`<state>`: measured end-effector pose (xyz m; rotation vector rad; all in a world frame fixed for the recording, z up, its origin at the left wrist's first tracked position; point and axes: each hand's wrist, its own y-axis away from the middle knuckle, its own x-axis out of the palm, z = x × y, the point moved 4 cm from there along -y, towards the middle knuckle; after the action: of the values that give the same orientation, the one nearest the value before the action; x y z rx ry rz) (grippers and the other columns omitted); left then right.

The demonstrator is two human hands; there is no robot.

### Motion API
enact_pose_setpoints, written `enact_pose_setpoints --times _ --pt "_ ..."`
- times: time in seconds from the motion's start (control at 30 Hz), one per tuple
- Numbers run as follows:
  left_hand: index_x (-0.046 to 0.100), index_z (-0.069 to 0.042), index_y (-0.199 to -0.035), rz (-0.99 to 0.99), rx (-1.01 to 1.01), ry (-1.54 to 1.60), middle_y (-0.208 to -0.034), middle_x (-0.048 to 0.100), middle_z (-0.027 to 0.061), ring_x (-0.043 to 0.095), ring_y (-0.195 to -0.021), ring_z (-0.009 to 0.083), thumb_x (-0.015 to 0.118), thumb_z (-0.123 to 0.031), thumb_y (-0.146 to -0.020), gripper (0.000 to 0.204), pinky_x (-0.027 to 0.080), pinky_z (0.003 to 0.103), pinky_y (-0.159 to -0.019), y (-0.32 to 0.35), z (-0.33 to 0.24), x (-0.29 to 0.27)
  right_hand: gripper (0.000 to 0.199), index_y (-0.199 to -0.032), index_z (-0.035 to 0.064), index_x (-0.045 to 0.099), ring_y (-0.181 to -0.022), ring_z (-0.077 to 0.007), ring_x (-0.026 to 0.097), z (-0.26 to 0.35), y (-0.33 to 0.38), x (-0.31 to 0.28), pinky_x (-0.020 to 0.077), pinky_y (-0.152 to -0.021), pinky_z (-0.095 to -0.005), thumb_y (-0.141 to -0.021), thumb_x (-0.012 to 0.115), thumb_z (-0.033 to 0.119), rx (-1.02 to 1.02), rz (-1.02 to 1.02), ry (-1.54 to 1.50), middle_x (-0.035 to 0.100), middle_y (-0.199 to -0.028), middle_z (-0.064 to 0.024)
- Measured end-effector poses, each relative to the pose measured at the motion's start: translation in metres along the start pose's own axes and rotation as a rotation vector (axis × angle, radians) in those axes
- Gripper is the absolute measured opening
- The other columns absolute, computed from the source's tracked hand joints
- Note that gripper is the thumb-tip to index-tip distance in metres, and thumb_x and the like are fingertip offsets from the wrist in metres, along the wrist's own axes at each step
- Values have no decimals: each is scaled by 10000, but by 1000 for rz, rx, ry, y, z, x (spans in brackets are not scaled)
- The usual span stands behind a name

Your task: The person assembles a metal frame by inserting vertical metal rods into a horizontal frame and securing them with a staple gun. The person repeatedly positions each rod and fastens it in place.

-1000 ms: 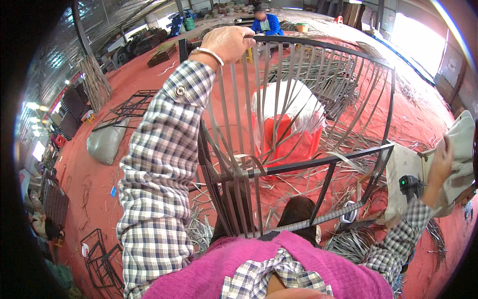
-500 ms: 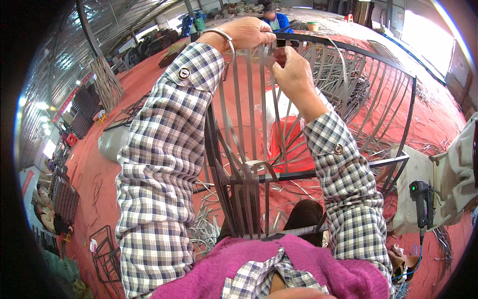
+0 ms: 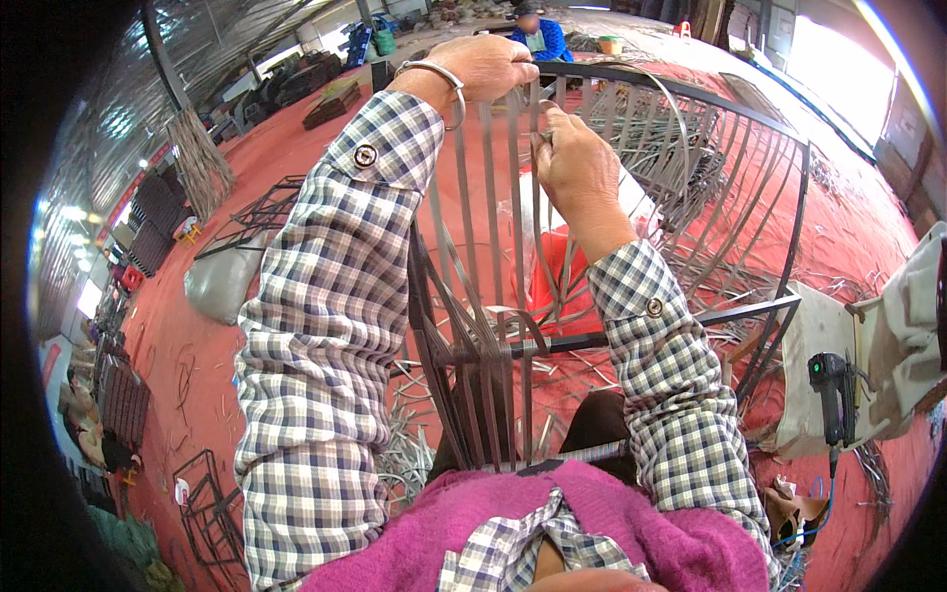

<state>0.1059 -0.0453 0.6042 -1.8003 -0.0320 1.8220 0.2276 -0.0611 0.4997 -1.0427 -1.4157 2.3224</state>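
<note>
A black metal frame (image 3: 702, 96) stands before me, with flat grey strips (image 3: 498, 197) running lengthwise over it. At its far bar, my left hand (image 3: 478, 67) is closed, fingertips pressed together on a grey strip. Just below and to the right, my right hand (image 3: 580, 166) pinches the same strip, its thumb and index finger close together; the exact grip is partly hidden. One loose strip (image 3: 681, 123) arches over the bar to the right of my hands. Nearer to me, several strips bunch around the frame's cross bar (image 3: 577, 342).
A black hand tool with a green light (image 3: 834, 395) rests on a pale padded surface (image 3: 804, 375) at the right. Piled strips (image 3: 681, 158) lie beyond the frame. Bare frames (image 3: 209, 503) and a grey sack (image 3: 222, 281) are on the left floor. A person in blue (image 3: 541, 41) sits far off.
My right hand has drawn slightly down and toward me, its fingers now closer together. My left hand stays at the far bar. The view has shifted a little.
</note>
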Motion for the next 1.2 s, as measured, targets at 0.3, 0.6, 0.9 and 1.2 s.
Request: enact_pose_setpoints --times 0.3,0.6,0.9,1.2 --pt "582 -24 -1024 62 -24 52 -743 567 79 550 -687 181 473 -318 -932 326 438 343 -663 -6 2 6 205 -965 61 641 -797 -284 629 -10 -14 4 482 -699 -375 -821 593 199 278 79 -448 651 -837 -126" --pt "579 -14 -1049 57 -10 30 -884 626 121 583 -812 220 479 -305 -930 330 446 343 -750 -5 5 1 150 -905 202 644 -821 -191 551 -1 -25 -24 398 -707 -342 -777 596 140 -200 -312 177 563 -881 2" --pt "643 -96 -984 9 -5 3 -927 643 141 607 -880 306 483 -360 -897 321 455 425 -770 -5 5 0 212 -940 200 666 -917 -206 471 1 -15 -1 345 -790 -345 -772 560 123 -228 -200 322 520 -960 -8" --pt "634 -133 -1052 12 -102 -34 -959 654 108 614 -909 288 486 -345 -895 302 464 408 -795 -3 -3 0 130 -766 86 674 -1050 -321 436 15 -14 -8 329 -906 -412 -715 631 197 37 -55 -119 520 -1061 -136"
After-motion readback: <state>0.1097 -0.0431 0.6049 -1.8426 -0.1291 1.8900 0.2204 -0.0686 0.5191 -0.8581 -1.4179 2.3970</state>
